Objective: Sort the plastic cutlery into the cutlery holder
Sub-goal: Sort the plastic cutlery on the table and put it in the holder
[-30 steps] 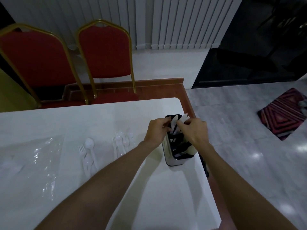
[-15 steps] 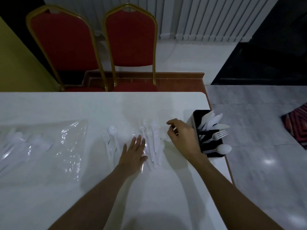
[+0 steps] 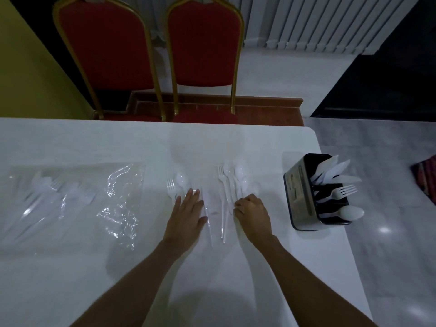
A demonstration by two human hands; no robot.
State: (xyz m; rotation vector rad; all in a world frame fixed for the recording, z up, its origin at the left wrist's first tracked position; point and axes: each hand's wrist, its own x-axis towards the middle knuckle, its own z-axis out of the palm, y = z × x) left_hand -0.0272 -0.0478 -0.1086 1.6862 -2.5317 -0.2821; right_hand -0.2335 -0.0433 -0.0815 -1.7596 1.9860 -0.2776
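Note:
A black and silver cutlery holder [image 3: 300, 197] stands near the table's right edge, with white knives, a fork and a spoon sticking out. Loose white plastic cutlery [image 3: 227, 185] lies in the middle of the white table [image 3: 94, 267]: forks, spoons and knives side by side. Another fork and spoon pair [image 3: 175, 185] lies to the left. My left hand [image 3: 188, 213] rests flat, fingers spread, on the table over that pair's handles. My right hand [image 3: 252, 213] is curled with its fingertips on the cutlery handles; whether it grips one is unclear.
A clear plastic bag [image 3: 77, 197] with more white cutlery inside lies on the table's left part. Two red chairs with gold frames [image 3: 203, 43] stand behind the far edge. The table's right edge drops to a grey tiled floor [image 3: 389, 232].
Both hands left the holder and came down to the loose cutlery in the table's middle. My view swung left and down, so the holder now sits to the right.

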